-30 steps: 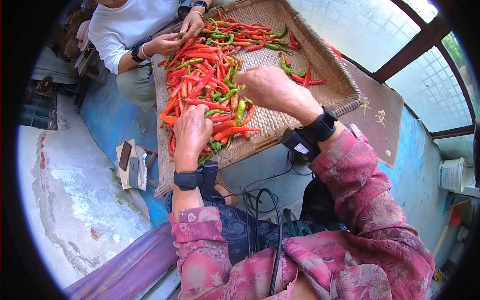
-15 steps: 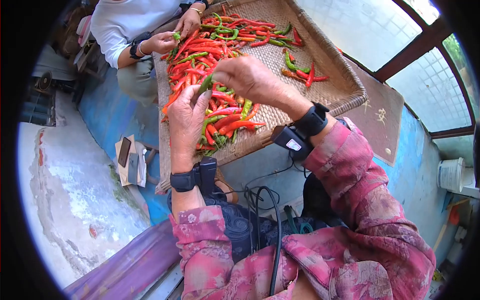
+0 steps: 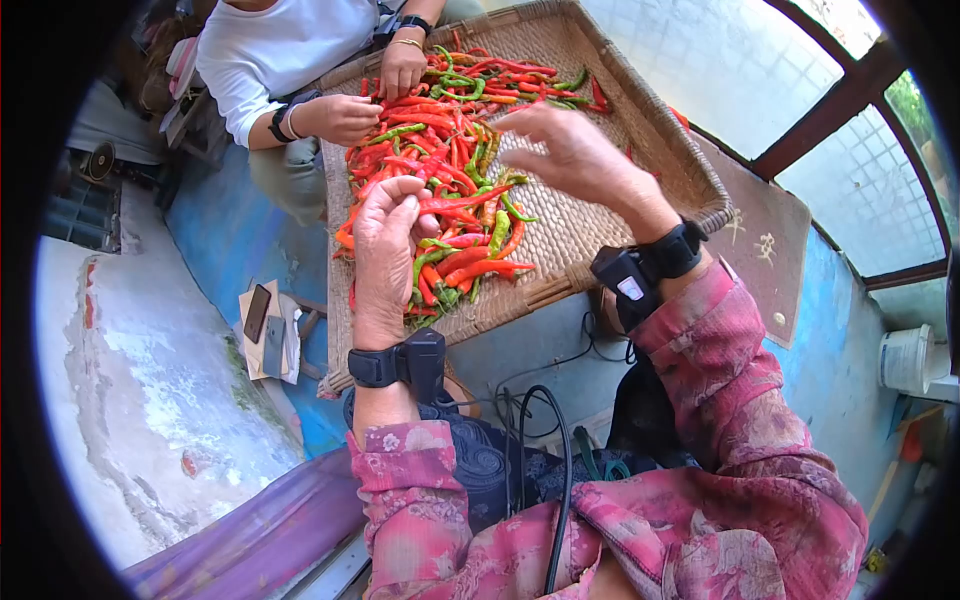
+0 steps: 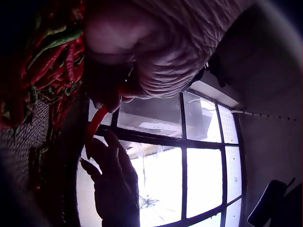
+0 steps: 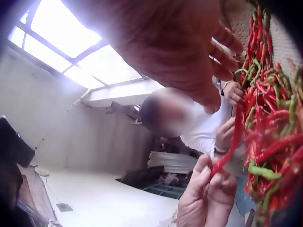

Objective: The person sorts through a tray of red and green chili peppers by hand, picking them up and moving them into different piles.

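My left hand (image 3: 385,245) pinches one end of a red pepper (image 3: 458,202) between thumb and fingers, over the heap of peppers; the right wrist view shows that pepper (image 5: 232,146) rising from the fingertips. My right hand (image 3: 580,160) is raised over the basket (image 3: 570,225), thumb and fingers spread apart, holding nothing. In the left wrist view the red pepper (image 4: 96,125) points towards my right hand (image 4: 113,182), with a gap between them. Red and green peppers (image 3: 485,268) lie piled on the woven surface.
Another person in a white top (image 3: 285,50) has both hands at the basket's far left edge. Phones (image 3: 257,313) and papers lie on a stool at the left. A white bucket (image 3: 905,355) stands at the right, and cables hang below the basket.
A green pepper that was between my hands half a second ago is gone from them. My left hand now has a red one; my right hand has moved away to the right and opened.
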A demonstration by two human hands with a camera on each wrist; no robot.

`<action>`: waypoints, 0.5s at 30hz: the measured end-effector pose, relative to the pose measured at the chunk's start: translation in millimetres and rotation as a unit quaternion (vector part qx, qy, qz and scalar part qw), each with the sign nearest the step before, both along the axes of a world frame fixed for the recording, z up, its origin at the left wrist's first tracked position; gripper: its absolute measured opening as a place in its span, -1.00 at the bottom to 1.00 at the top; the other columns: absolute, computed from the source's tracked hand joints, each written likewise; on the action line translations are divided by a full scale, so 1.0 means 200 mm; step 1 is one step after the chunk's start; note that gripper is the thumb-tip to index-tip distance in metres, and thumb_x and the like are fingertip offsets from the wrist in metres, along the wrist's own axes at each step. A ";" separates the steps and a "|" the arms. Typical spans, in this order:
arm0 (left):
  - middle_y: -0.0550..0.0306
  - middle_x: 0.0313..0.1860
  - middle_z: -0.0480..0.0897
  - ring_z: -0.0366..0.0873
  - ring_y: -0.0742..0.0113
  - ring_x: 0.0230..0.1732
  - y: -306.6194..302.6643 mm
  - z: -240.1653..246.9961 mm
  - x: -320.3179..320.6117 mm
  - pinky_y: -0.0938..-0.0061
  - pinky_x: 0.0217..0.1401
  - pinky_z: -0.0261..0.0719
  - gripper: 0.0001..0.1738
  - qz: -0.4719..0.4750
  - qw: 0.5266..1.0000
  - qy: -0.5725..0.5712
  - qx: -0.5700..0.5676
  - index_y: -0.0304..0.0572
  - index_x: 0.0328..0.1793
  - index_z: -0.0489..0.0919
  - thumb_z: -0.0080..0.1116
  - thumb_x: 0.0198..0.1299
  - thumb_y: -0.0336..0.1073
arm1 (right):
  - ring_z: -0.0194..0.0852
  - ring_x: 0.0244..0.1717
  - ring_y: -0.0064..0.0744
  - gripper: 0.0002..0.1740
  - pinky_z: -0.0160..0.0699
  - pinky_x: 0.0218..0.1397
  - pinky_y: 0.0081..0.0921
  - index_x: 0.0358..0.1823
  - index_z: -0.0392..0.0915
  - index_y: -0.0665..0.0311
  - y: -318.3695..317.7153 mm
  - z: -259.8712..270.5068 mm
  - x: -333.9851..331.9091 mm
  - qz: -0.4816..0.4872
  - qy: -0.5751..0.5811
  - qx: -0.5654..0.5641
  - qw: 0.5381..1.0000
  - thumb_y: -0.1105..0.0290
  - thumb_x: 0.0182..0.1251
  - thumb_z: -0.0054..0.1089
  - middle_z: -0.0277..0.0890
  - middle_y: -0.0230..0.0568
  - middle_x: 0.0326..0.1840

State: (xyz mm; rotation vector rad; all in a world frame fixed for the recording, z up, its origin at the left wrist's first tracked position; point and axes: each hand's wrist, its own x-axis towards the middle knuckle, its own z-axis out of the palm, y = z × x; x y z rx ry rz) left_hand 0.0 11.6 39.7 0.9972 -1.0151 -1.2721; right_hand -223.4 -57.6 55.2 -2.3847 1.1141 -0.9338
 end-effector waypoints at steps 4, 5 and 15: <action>0.21 -0.21 0.52 0.50 0.57 -0.38 0.01 -0.02 -0.04 0.64 -0.24 0.56 -0.87 -0.021 1.000 0.014 0.000 -0.22 -0.08 0.47 -0.06 0.28 -0.45 | 0.55 -0.21 0.01 -0.70 0.51 -0.13 -0.21 -0.12 0.57 0.28 0.11 0.02 0.14 0.078 0.119 0.083 0.986 0.24 0.24 0.10 0.57 0.05 -0.26; 0.21 -0.21 0.52 0.50 0.57 -0.38 0.01 -0.01 -0.05 0.64 -0.24 0.56 -0.87 -0.023 1.000 0.012 0.002 -0.22 -0.08 0.47 -0.06 0.28 -0.45 | 0.55 -0.24 0.02 -0.72 0.51 -0.16 -0.20 -0.14 0.57 0.27 0.13 0.03 0.15 0.091 0.131 0.106 0.982 0.25 0.26 0.07 0.57 0.05 -0.32; 0.21 -0.25 0.55 0.53 0.43 -0.36 -0.02 -0.04 0.01 0.54 -0.31 0.49 -0.88 0.053 0.955 -0.290 -0.009 -0.21 -0.13 0.54 0.02 0.24 -0.43 | 0.57 -0.29 -0.02 -0.87 0.53 -0.28 -0.16 -0.36 0.54 0.26 -0.03 0.02 -0.07 -0.153 0.243 -0.024 0.958 0.51 0.10 0.00 0.56 -0.05 -0.43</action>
